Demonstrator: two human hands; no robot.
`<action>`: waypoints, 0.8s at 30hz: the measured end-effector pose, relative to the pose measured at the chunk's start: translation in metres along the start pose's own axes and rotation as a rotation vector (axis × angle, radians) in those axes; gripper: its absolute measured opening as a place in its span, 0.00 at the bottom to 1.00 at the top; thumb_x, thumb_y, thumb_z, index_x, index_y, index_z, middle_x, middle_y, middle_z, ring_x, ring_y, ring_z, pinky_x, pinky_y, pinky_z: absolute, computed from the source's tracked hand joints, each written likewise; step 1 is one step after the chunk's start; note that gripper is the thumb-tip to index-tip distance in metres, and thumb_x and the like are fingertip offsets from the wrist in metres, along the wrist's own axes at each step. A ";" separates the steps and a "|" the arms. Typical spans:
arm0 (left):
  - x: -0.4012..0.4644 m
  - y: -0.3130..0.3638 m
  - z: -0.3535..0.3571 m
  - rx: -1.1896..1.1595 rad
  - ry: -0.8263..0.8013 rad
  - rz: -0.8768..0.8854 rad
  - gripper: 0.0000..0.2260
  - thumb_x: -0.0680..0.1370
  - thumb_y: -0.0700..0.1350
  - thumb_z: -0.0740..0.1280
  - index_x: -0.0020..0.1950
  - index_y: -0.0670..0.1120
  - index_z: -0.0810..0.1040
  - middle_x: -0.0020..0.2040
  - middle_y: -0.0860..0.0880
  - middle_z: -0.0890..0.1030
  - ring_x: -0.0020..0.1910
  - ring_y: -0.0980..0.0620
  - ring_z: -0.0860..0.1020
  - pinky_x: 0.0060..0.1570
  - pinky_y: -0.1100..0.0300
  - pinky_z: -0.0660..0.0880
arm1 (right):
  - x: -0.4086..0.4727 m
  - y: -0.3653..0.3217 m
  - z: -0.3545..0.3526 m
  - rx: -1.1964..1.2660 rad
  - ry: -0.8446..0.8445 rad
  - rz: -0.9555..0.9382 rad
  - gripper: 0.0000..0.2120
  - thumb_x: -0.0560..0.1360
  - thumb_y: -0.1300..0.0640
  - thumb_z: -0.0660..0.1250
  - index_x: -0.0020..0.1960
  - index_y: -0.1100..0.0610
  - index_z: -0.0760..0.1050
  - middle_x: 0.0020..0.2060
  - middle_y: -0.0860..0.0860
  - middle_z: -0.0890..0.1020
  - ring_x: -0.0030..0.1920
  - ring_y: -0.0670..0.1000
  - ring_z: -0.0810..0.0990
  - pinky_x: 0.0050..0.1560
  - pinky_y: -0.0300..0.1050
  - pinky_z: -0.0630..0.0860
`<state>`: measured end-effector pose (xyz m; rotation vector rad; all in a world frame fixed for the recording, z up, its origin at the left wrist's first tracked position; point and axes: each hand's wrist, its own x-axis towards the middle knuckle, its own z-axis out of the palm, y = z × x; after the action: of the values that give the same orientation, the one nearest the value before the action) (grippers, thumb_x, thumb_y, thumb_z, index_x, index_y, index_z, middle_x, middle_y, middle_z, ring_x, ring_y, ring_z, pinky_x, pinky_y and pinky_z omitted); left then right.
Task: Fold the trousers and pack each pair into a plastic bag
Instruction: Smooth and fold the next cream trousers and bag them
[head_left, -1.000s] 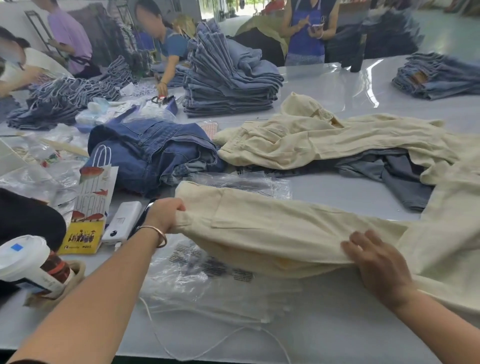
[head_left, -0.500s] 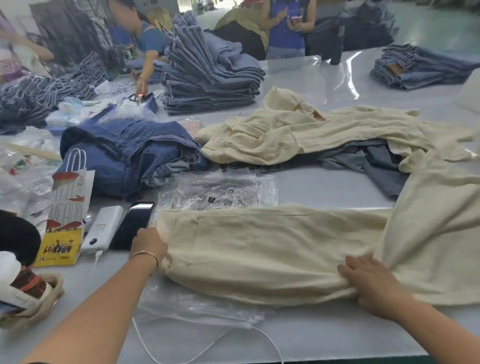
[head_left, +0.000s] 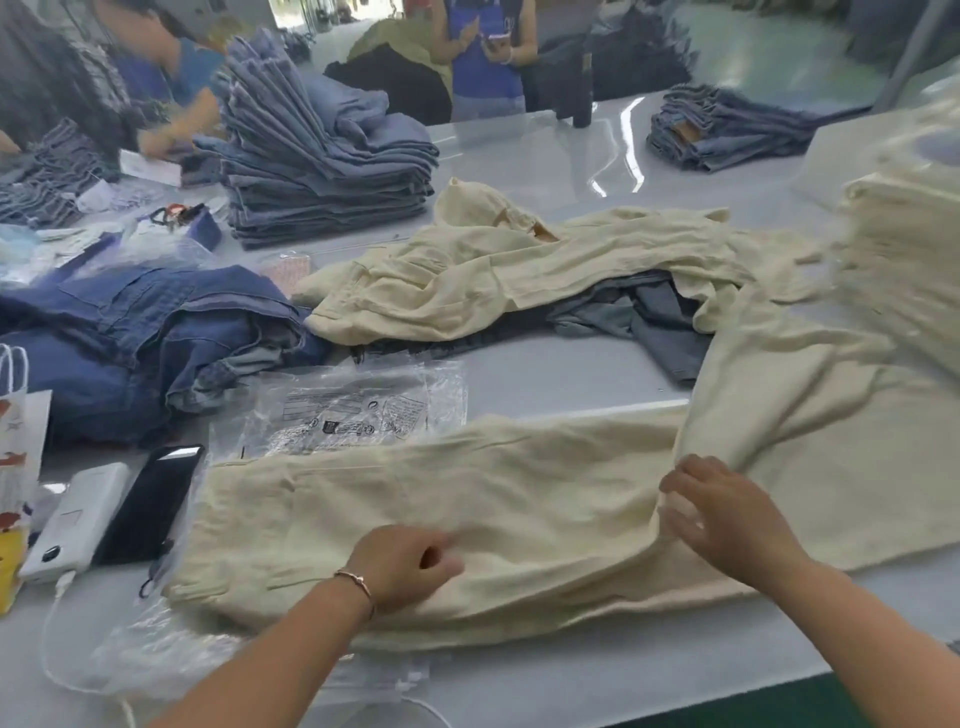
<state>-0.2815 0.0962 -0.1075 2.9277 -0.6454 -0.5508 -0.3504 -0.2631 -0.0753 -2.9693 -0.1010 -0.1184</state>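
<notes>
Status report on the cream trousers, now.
Left hand curled, resting on cream trousers. Right hand pinching a fold mid-leg. Trousers unfolded, not bagged. Plastic bag lies behind.

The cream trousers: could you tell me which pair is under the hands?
The near flat pair, under both the left hand and right hand; the other lies crumpled farther back.

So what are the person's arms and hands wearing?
Both forearms are bare, with no sleeves or gloves showing. The left hand has a thin metal bracelet around its wrist, looking gold or rose coloured. The right hand wears nothing I can see: no ring, watch or band.
</notes>
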 end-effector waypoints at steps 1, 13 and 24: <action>0.003 -0.004 -0.004 -0.034 -0.079 -0.020 0.20 0.74 0.63 0.64 0.32 0.49 0.69 0.30 0.53 0.73 0.32 0.54 0.73 0.34 0.59 0.66 | -0.002 0.023 -0.001 0.028 0.058 0.085 0.09 0.72 0.57 0.71 0.51 0.57 0.79 0.47 0.52 0.78 0.52 0.57 0.77 0.45 0.49 0.73; 0.166 0.205 -0.079 -0.729 0.126 -0.181 0.10 0.77 0.42 0.67 0.36 0.41 0.79 0.32 0.44 0.82 0.29 0.51 0.78 0.28 0.63 0.71 | 0.012 0.313 0.001 -0.074 -0.137 0.422 0.30 0.81 0.42 0.50 0.78 0.54 0.49 0.78 0.51 0.49 0.78 0.50 0.45 0.76 0.47 0.45; 0.295 0.350 -0.058 -0.755 0.182 -0.370 0.15 0.74 0.50 0.72 0.56 0.45 0.76 0.51 0.49 0.78 0.48 0.50 0.76 0.48 0.59 0.71 | 0.038 0.378 0.011 -0.057 -0.287 0.168 0.31 0.81 0.40 0.45 0.78 0.51 0.39 0.78 0.50 0.40 0.77 0.49 0.38 0.73 0.46 0.32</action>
<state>-0.1472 -0.3444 -0.0921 2.3208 0.1274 -0.4216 -0.2841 -0.6310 -0.1453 -3.0151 0.1181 0.3320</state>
